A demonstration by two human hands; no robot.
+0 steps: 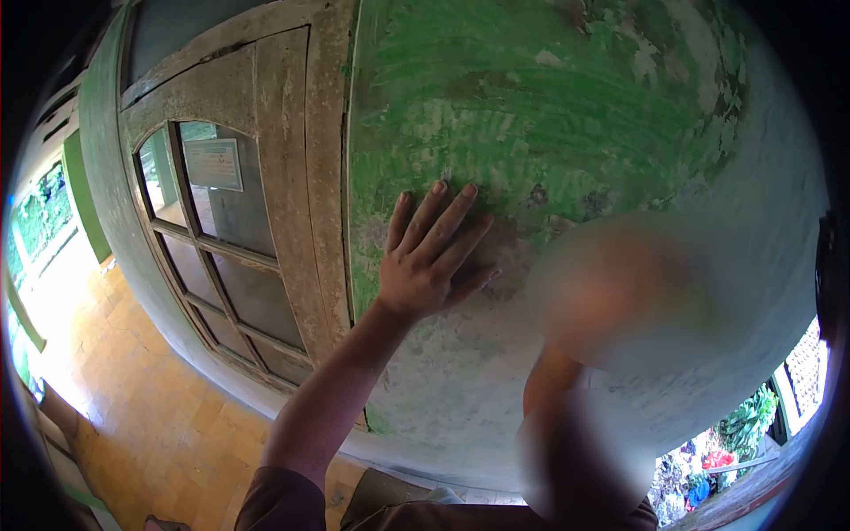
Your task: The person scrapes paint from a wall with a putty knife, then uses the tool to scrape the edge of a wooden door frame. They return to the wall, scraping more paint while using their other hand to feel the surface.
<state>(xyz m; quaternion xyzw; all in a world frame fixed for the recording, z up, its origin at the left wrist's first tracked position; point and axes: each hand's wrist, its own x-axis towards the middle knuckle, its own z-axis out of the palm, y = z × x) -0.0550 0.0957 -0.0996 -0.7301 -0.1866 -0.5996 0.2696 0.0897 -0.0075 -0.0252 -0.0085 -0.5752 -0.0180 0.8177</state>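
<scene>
My left hand point(423, 257) lies with its fingers spread against the wall point(460, 380), holding nothing. Peeling green paint point(496, 97) covers the upper part of the wall, and grey-white plaster shows lower down and to the right. To the right of it, my right hand point(611, 292) is raised in front of the wall. A heavy blur covers that hand, and I cannot tell what its fingers hold. Bare patches and dark spots mark the wall between and above the two hands.
Left of the wall stands a worn wooden door frame point(288, 168) with a paned window point(239, 221) and a paper notice point(213, 165) behind the glass. Yellow tiled floor point(159, 372) runs below. Plants point(748, 420) and colourful items show at the lower right.
</scene>
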